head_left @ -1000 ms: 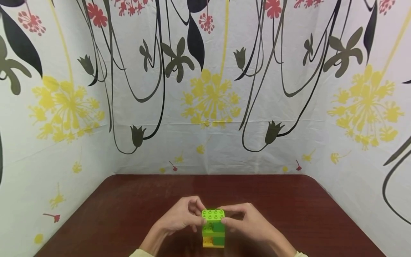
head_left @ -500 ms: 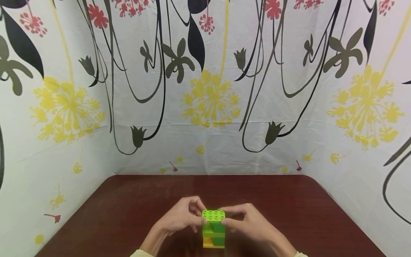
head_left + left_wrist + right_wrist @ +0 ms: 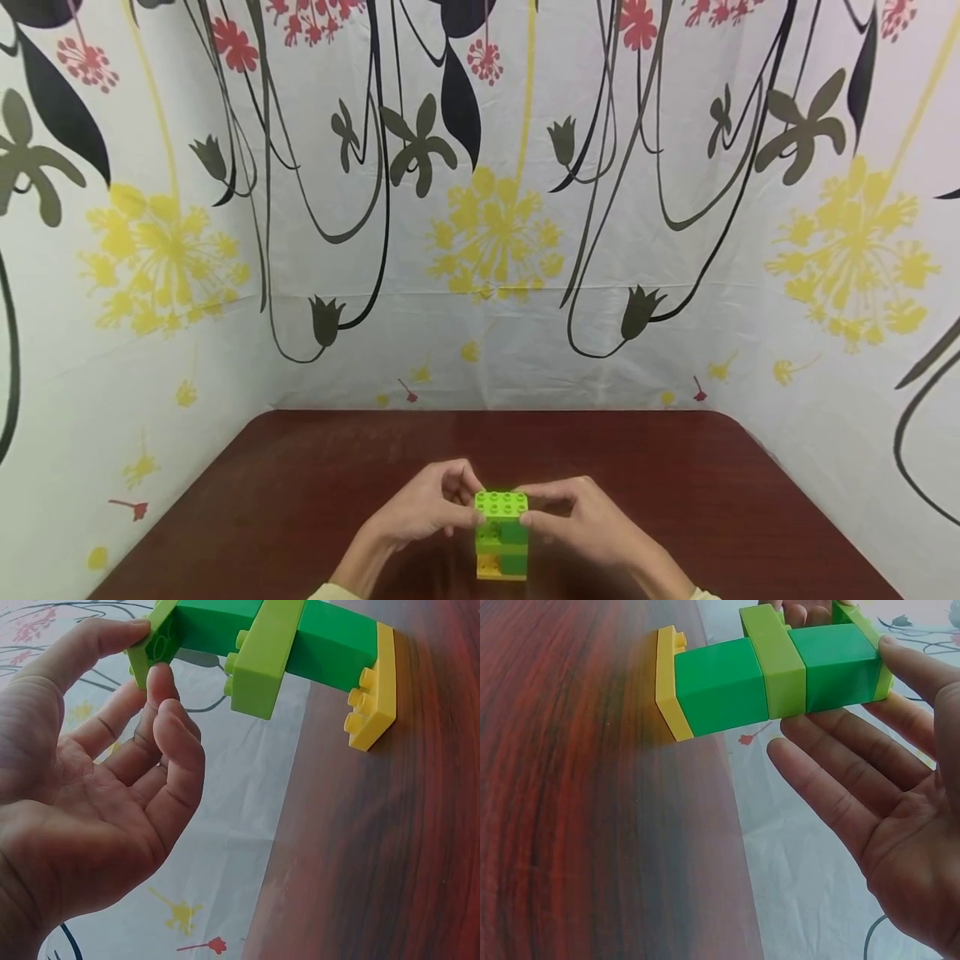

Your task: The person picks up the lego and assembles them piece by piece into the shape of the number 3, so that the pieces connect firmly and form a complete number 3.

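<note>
A tower of toy building bricks stands upright on the table at the front middle. Its yellow base brick point(image 3: 379, 697) carries a dark green brick point(image 3: 721, 686), then a lime brick point(image 3: 264, 664). Above that come another dark green brick point(image 3: 835, 666) and a lime top brick point(image 3: 501, 504) with its studs upward. My left hand point(image 3: 427, 507) pinches the top brick's left end between thumb and fingers. On the opposite end, the thumb and index finger of my right hand point(image 3: 588, 521) pinch the same brick; its other fingers point(image 3: 832, 791) are stretched out beside the tower.
The dark red-brown wooden table point(image 3: 360, 450) has rounded far corners. White cloth with printed flowers point(image 3: 495, 358) hangs behind it and along both sides.
The head view has shifted very slightly, so the whole scene sits a little lower and to the right. Both hands keep their hold on the top brick, and the tower stays put.
</note>
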`<state>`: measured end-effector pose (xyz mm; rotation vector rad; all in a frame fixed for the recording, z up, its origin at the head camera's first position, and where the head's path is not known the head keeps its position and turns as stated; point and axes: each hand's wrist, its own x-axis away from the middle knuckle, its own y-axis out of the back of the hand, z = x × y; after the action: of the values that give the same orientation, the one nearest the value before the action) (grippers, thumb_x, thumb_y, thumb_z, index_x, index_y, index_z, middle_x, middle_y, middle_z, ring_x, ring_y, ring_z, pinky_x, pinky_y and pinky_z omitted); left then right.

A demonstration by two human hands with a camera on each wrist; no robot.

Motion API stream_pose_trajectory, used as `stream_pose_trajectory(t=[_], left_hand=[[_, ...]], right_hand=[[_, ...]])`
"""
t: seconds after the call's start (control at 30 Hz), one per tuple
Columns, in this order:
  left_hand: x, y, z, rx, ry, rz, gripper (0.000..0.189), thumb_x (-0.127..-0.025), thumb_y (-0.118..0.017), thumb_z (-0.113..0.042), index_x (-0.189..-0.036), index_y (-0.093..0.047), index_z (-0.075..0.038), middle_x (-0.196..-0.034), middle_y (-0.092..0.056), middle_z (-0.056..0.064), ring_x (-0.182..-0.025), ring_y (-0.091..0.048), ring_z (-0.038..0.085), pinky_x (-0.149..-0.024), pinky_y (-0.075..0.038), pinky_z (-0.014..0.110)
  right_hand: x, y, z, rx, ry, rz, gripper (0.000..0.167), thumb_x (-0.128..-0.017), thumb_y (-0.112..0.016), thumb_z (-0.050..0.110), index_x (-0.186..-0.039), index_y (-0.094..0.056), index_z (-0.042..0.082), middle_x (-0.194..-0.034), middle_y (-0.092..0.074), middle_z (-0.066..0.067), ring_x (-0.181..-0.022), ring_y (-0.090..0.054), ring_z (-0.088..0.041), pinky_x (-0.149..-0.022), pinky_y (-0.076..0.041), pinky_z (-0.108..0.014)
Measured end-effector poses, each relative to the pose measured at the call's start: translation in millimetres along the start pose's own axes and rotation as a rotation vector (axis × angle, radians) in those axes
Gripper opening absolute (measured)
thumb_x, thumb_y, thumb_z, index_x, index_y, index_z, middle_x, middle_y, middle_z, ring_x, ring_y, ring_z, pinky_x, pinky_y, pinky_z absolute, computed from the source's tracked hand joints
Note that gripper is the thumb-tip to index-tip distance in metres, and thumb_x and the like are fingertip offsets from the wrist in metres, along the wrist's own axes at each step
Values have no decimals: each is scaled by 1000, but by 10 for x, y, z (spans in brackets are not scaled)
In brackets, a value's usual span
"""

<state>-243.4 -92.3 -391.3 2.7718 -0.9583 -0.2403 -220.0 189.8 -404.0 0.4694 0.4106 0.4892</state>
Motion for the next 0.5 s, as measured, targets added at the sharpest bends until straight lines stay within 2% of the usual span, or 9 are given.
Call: stream_pose_trajectory(t=[0.1, 0.3, 0.4, 0.5], left_hand=[[19, 0, 5, -21, -9, -8, 25, -93, -78, -12, -108, -65, 2, -87, -68, -1, -71, -58, 12, -58, -48, 26], [87, 41, 95, -58, -8, 5, 31, -93, -81, -14, -118, -69, -1, -101, -70, 8, -87, -64, 17, -74, -55, 27], [86, 51, 172, -98, 23, 24, 33, -90, -83, -13, -119, -71, -5, -101, -70, 14, -84, -63, 16, -71, -53, 26], [62, 29, 226, -159, 39, 28, 31, -85, -85, -12, -113, -72, -8, -93, -70, 11, -78, -62, 14, -65, -49, 24]], right_hand=[[2, 0, 4, -19, -8, 8, 29, -101, -72, 27, -130, -76, 23, -106, -81, -6, -88, -75, -10, -70, -63, -30], [9, -17, 9, -16, -8, 7, 28, -101, -72, 26, -129, -76, 25, -106, -81, 0, -89, -74, -7, -72, -62, -29], [16, -15, 10, -12, -32, 4, 28, -101, -73, 27, -129, -76, 26, -106, -81, 2, -90, -74, -7, -70, -62, -30], [24, -7, 16, -16, -55, 4, 29, -101, -73, 28, -130, -76, 26, -107, -80, 0, -90, -74, -9, -68, -62, -31]])
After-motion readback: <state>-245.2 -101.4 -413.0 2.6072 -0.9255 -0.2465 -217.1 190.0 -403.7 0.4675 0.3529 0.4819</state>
